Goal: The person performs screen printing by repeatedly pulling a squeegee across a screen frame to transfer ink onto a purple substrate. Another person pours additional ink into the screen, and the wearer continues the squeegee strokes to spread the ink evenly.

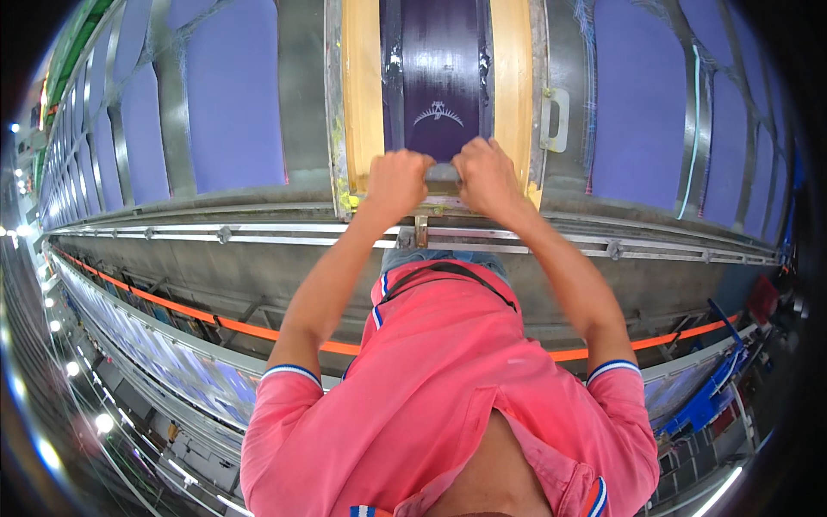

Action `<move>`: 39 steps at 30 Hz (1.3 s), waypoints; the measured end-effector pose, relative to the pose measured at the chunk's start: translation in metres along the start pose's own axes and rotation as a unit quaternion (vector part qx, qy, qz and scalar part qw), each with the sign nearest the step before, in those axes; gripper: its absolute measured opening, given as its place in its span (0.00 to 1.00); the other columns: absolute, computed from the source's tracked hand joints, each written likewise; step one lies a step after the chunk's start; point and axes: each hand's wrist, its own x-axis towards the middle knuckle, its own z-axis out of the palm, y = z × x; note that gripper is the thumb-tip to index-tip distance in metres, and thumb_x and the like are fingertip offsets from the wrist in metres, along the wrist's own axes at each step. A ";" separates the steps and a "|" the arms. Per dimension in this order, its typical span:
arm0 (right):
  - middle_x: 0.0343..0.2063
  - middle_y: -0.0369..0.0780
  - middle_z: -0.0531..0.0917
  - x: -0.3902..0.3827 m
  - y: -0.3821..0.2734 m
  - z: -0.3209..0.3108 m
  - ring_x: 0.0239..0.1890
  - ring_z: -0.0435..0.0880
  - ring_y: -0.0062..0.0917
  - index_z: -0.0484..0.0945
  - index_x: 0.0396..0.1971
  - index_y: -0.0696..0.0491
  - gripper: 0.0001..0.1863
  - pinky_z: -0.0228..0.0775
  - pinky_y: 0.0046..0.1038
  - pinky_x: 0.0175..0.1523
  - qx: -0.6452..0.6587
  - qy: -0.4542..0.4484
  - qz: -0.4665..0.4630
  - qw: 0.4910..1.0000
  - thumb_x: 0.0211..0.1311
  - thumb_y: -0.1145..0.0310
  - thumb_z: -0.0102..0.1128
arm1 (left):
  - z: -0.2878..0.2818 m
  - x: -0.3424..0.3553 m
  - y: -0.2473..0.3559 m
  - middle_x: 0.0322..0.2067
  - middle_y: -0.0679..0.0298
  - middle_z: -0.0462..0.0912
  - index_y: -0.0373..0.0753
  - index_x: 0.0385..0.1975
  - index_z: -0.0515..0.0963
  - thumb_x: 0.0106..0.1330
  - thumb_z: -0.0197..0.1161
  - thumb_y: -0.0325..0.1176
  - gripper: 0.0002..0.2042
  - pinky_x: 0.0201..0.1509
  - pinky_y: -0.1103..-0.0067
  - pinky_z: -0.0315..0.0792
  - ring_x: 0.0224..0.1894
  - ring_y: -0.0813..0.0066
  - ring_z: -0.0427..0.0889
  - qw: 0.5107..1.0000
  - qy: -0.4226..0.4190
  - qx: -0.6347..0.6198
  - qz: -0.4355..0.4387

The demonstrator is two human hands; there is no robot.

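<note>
Both my hands are closed on a squeegee [443, 172] at the near end of a screen-printing frame [334, 121]. Its grey middle shows between my fists; the rest is hidden under them. My left hand [398, 183] wraps the left part, and my right hand [488, 177] wraps the right. Beyond them stretches the dark purple screen mesh [444, 69], with a pale curved, spiky design [438, 114] just past my knuckles. Wide yellow-orange strips [362, 86] border the mesh on both sides.
Purple fabric panels [233, 103] lie flat along the long table left and right of the frame. A white handle [558, 121] juts from the frame's right side. Metal rails [327, 239] run along the near edge. Behind me are an orange strip [258, 330] and another long table.
</note>
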 end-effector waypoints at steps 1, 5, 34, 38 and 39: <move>0.29 0.42 0.80 0.019 0.009 -0.009 0.40 0.78 0.38 0.79 0.23 0.55 0.05 0.72 0.38 0.48 0.003 -0.017 0.009 1.000 0.40 0.76 0.63 | -0.013 0.019 -0.003 0.27 0.55 0.85 0.52 0.37 0.87 0.49 0.62 0.25 0.17 0.36 0.63 0.79 0.32 0.54 0.85 1.000 -0.004 0.016 -0.002; 0.30 0.43 0.82 0.135 0.074 -0.035 0.41 0.80 0.40 0.81 0.24 0.54 0.05 0.75 0.40 0.44 -0.047 -0.011 0.029 0.998 0.43 0.73 0.64 | -0.062 0.136 -0.033 0.29 0.52 0.85 0.54 0.37 0.88 0.51 0.61 0.28 0.16 0.39 0.62 0.79 0.33 0.52 0.85 0.997 0.050 0.066 0.007; 0.33 0.43 0.79 -0.011 -0.001 0.002 0.47 0.77 0.36 0.81 0.31 0.56 0.12 0.64 0.51 0.63 0.000 -0.010 -0.008 1.000 0.45 0.66 0.68 | 0.016 -0.011 0.004 0.34 0.59 0.86 0.44 0.37 0.84 0.45 0.62 0.21 0.17 0.37 0.65 0.79 0.35 0.58 0.86 0.995 0.082 -0.041 0.035; 0.43 0.45 0.79 -0.005 0.033 -0.018 0.53 0.76 0.39 0.83 0.43 0.56 0.22 0.65 0.47 0.62 0.191 0.102 0.008 0.976 0.52 0.57 0.69 | 0.013 -0.019 0.009 0.34 0.60 0.87 0.42 0.37 0.84 0.47 0.61 0.20 0.16 0.40 0.66 0.79 0.36 0.58 0.86 0.995 0.084 -0.007 0.048; 0.47 0.47 0.79 0.005 0.052 -0.025 0.55 0.75 0.41 0.82 0.46 0.55 0.23 0.66 0.45 0.62 0.029 0.200 0.092 0.975 0.55 0.54 0.67 | 0.014 -0.019 0.009 0.35 0.60 0.87 0.43 0.38 0.84 0.48 0.61 0.20 0.17 0.40 0.66 0.79 0.37 0.58 0.86 0.991 0.120 -0.019 0.058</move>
